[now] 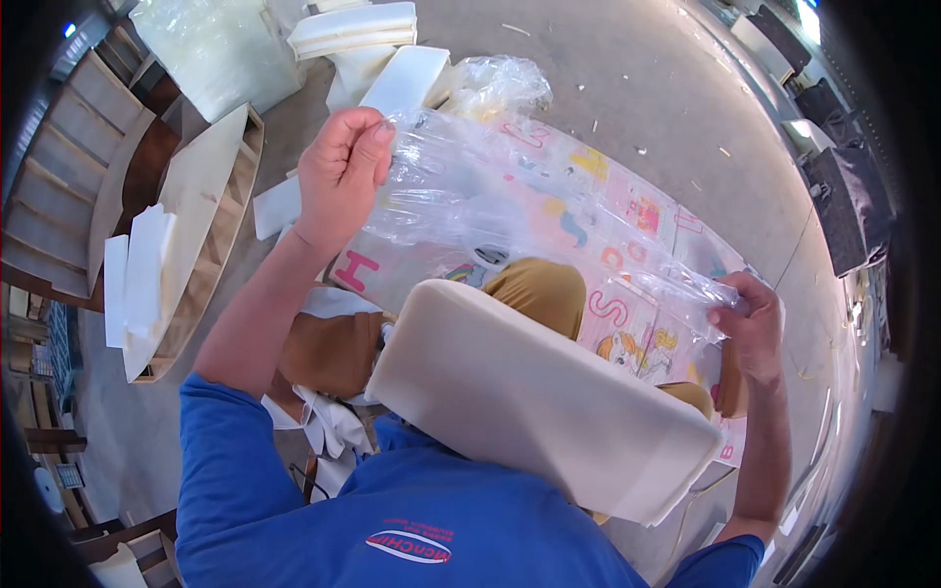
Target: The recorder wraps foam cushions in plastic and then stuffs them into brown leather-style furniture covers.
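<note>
Stretched between my hands is a clear plastic sheet (461, 186), crinkled and see-through, held out beyond my lap. My left hand (345, 162) pinches one end of it at the upper left. At the right, my right hand (750, 323) grips the other end, gathered into a narrow bunch. A white padded cushion block (539, 397) rests across my lap against my body, tilted down to the right. Under the plastic a pink patterned play mat (676, 220) with letters and cartoon figures covers the floor.
Several white foam pieces (407, 78) and a crumpled plastic bundle (500, 86) lie past the mat. Left of me are a wooden frame (211, 235) with foam strips (147, 274) and a large curved wooden frame (74, 167). Dark bags (851, 201) line the right side.
</note>
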The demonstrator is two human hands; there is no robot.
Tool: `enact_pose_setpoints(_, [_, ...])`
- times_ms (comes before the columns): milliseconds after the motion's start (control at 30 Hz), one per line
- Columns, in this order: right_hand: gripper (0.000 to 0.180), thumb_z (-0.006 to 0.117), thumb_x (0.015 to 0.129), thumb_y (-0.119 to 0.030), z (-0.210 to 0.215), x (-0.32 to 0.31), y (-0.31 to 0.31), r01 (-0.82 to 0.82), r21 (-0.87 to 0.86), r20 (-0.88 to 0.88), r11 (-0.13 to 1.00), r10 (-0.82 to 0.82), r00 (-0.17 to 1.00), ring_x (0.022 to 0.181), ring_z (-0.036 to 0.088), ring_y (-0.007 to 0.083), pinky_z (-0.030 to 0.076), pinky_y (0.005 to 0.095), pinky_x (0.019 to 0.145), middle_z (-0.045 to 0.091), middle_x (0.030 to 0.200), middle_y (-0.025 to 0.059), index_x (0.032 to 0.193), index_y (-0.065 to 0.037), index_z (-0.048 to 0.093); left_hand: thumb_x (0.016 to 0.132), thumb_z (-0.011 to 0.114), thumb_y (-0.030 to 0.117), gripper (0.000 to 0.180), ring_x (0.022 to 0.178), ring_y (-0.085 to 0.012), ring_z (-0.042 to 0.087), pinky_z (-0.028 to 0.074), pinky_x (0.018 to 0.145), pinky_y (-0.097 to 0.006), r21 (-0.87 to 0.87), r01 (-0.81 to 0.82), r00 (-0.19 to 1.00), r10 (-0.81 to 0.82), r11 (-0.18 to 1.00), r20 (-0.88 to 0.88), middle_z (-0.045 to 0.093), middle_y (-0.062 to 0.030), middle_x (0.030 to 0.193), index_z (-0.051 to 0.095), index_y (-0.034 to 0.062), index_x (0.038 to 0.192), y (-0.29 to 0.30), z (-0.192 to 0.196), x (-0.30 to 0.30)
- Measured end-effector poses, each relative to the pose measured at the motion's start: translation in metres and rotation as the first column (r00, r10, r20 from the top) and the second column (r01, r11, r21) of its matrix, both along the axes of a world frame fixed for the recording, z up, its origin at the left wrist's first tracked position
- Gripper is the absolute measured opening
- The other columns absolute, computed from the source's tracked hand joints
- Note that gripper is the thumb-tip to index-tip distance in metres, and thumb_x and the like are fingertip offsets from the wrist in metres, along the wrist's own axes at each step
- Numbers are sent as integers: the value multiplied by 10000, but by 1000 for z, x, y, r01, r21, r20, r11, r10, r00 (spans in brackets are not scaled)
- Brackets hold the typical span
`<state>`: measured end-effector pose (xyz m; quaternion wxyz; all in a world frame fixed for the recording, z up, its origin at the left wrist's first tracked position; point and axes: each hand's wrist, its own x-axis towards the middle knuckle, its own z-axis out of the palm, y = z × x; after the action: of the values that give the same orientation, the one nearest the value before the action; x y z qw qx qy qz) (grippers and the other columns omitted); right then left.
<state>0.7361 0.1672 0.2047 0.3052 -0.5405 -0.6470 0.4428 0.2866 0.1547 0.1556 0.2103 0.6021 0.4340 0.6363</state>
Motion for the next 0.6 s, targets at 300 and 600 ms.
enact_pose_setpoints(300, [285, 564, 540, 126, -2, 16, -30, -474, 705, 525, 527, 62, 849, 812, 521, 328, 446, 459, 810, 506, 793, 100, 755, -51, 506, 808, 584, -103, 173, 1128, -276, 549, 427, 944, -367, 129, 246, 937, -202, 961, -284, 636, -117, 1092, 570, 42, 903, -23, -12, -8])
enact_pose_setpoints(600, [307, 605, 546, 86, -23, 21, -77, -622, 465, 623, 630, 266, 735, 811, 552, 295, 446, 455, 776, 561, 850, 89, 805, -68, 549, 764, 616, -126, 231, 1153, -241, 540, 416, 972, -358, -470, 263, 941, -332, 843, -69, 639, -73, 1126, 625, 49, 915, -99, -89, -8])
